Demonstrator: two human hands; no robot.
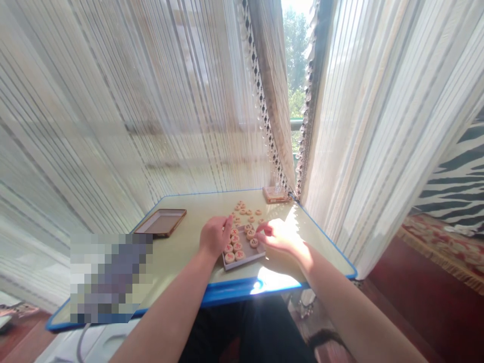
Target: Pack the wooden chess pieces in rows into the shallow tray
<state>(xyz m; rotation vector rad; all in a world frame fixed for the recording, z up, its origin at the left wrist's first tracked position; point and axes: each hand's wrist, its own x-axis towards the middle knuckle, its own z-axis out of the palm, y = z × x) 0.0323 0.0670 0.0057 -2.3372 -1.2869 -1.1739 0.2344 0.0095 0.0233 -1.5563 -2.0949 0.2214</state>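
Note:
A shallow box stands near the front of the table, with round wooden Chinese chess pieces in it, laid in rows along its left side and a shorter row on the right. My left hand is closed at the box's left wall, its thumb up along the edge; its fingertips are hidden behind the hand. At the right wall my right hand has thumb and fingers bent together at a chess piece in the right row. Several loose chess pieces lie scattered beyond the box.
The pale table has a blue rim. A brown-edged box lid lies at the left, and a small flat box sits at the far right corner. A pixelated patch hides the front left. Striped curtains hang close behind the table.

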